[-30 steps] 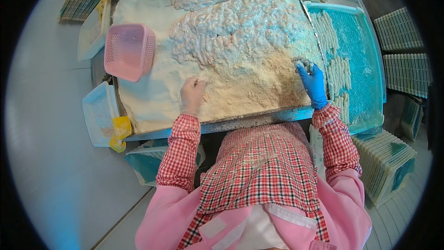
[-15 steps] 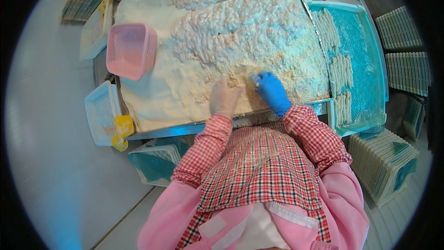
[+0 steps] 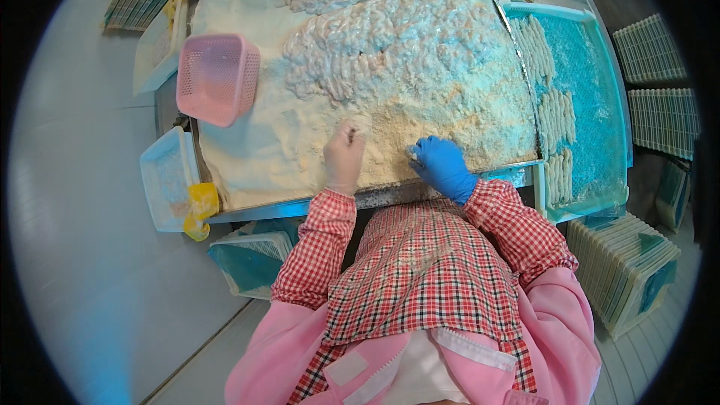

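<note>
Two gloved hands of mine are over the loose, pale powder (image 3: 420, 116) near the table's front edge; my left hand (image 3: 345, 157), in a translucent glove, has its fingers curled in with something whitish at the tips, though I cannot tell whether they are clamped on a piece; my right hand (image 3: 444, 168), in a blue glove, is bent the same way, apart from the left, a pale bit showing at its fingertips, and again I cannot tell how firm the grip is; a damp, caked glove could make a soft piece stick or tear. Just beyond my fingers lies the big heap of glossy, pale strips (image 3: 397, 34); its wet side meets the powder, so moisture could clump it and leave the coating patchy. Closer to me, the metal edge (image 3: 382, 197) is near both wrists; a careless sweep could spill powder onto my checked apron (image 3: 420, 270). To the right, powdered strips (image 3: 556, 116) lie close together in the turquoise mesh tray (image 3: 602, 112); crowded so, they could stick to one another.
</note>
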### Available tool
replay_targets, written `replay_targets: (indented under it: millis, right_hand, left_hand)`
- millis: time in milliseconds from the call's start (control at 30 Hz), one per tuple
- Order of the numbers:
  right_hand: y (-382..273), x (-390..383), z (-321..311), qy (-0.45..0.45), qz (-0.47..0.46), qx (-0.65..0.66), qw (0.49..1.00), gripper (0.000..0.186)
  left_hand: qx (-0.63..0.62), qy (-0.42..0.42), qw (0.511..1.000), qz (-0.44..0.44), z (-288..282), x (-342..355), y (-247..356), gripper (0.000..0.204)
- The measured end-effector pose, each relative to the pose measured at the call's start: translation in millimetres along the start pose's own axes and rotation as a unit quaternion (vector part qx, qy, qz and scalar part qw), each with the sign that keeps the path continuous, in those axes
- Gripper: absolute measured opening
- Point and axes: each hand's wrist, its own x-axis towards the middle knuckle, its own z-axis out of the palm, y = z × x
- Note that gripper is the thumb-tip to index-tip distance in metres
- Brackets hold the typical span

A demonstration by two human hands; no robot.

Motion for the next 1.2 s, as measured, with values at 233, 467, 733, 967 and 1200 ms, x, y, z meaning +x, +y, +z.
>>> replay_targets:
  millis: [233, 467, 733, 967, 1200]
  right_hand:
    - [5, -5, -1, 0.07, 0.052, -0.04, 0.995, 0.028]
    - [-7, 33, 1, 0.175, -0.119, -0.049, 0.976, 0.036]
    - [17, 62, 17, 0.031, -0.01, 0.196, 0.98, 0.029]
    - [9, 58, -11, 0.09, 0.153, 0.904, 0.388, 0.035]
    - [-40, 55, 12, 0.155, 0.194, 0.857, 0.451, 0.049]
  left_hand:
    - [0.19, -0.074, 0.978, 0.049, -29, -22, -32, 0.023]
    - [0.202, 0.019, 0.979, 0.006, -42, -10, -49, 0.027]
    - [0.063, 0.031, 0.997, -0.036, -33, -24, -57, 0.028]
    - [-0.061, -0.021, 0.998, 0.021, -23, -4, -31, 0.029]
    - [0.146, 0.06, 0.959, 0.236, 35, 9, 52, 0.053]
